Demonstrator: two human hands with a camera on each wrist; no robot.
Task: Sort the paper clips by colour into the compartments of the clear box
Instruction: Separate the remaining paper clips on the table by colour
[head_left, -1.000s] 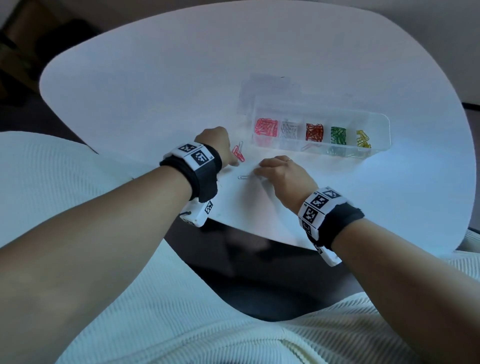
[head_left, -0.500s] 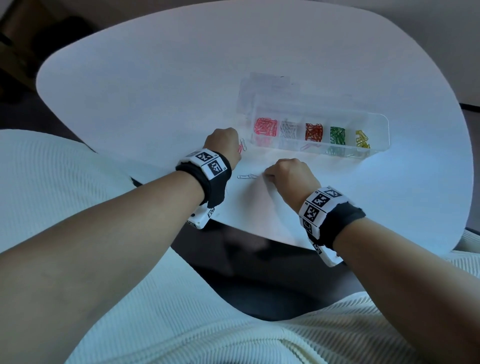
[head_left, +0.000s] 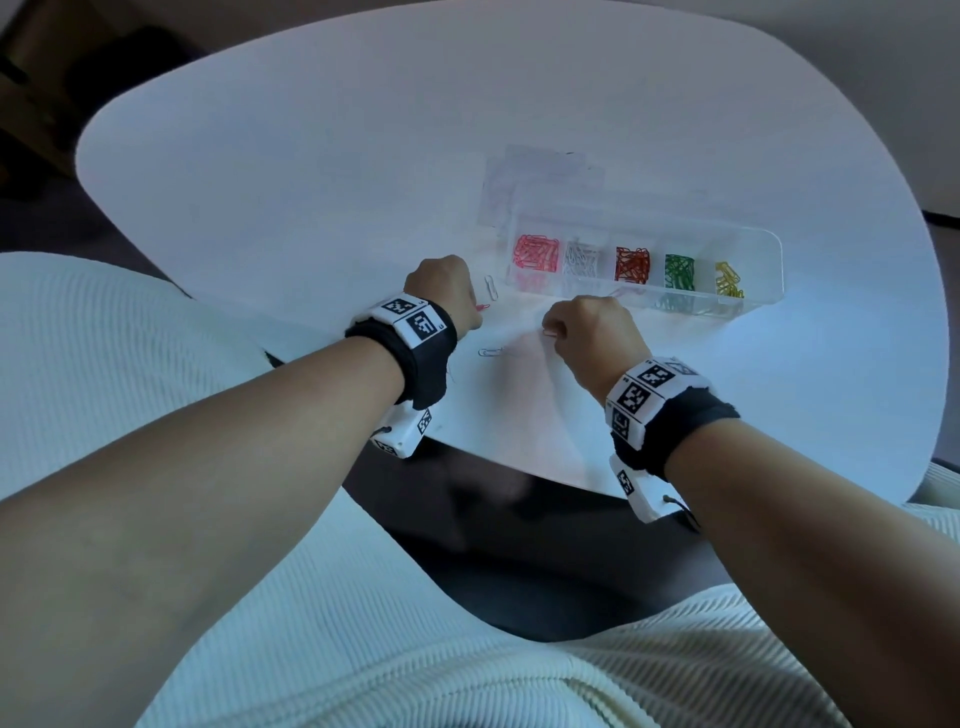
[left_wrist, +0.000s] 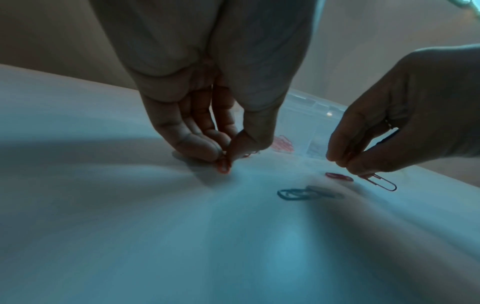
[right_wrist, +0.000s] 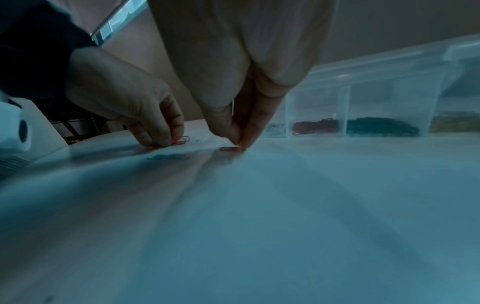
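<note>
- A white rounded table (head_left: 311, 171) fills the scene, with a dark floor beyond its edges and the person's cream ribbed clothing in the foreground.
- The clear box (head_left: 763, 249) lies on the table; its compartments hold, from the end nearest the hands outward, pink, white, red, green and yellow paper clips.
- The left hand (head_left: 441, 286) is lowered to the table near the box's pink end, its thumb and fingers pinching a pink clip (left_wrist: 224, 165) against the surface.
- The right hand (head_left: 592, 332) sits just in front of the box, thumb and forefinger pinched on a red clip (left_wrist: 381, 182).
- A white clip (head_left: 491, 287) lies loose between the left hand and the box.
- A grey clip (head_left: 491, 352) lies on the table further from the box, between the two wrists.
</note>
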